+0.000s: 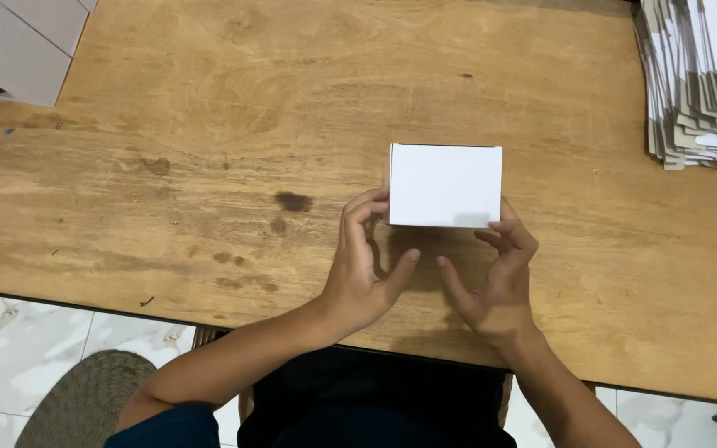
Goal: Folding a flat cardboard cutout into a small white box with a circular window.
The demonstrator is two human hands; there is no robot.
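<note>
While the wooden counter carries it at mid-width, the white cardboard box looks light, hollow and easily dented, so I would take it by its side walls. My left hand and right hand curl half open, fingers touching its near corners.

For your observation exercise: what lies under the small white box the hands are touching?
The white box sits on the bare wooden table, with the left hand and right hand at its near edge. The wood directly beneath it and anything inside are hidden by the closed box.
</note>
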